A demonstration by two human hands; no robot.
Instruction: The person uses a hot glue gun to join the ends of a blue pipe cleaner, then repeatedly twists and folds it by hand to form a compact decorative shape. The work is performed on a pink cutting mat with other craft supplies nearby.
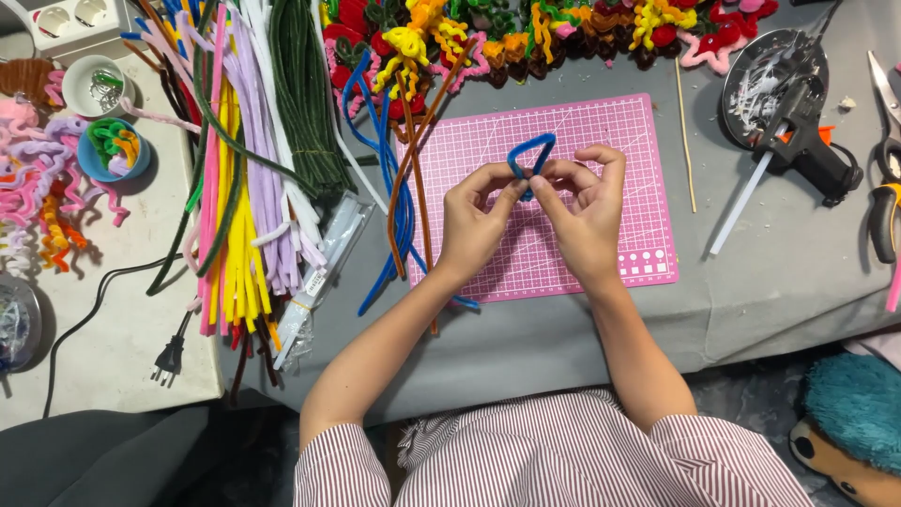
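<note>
Blue pipe cleaner (531,154), bent into a loop, sits above the pink cutting mat (619,141), pinched at its base by left hand (474,225) and right hand (584,214), both grips pressed together on it.

Pink mat (601,141) mostly free; pipe cleaners (244,169) crowd left, glue gun (807,141) right.

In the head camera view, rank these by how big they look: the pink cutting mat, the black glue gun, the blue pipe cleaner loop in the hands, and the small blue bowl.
1. Pink cutting mat, clearly largest.
2. Black glue gun.
3. Small blue bowl and blue pipe cleaner loop, held by both hands, look about alike; unranked.
</note>
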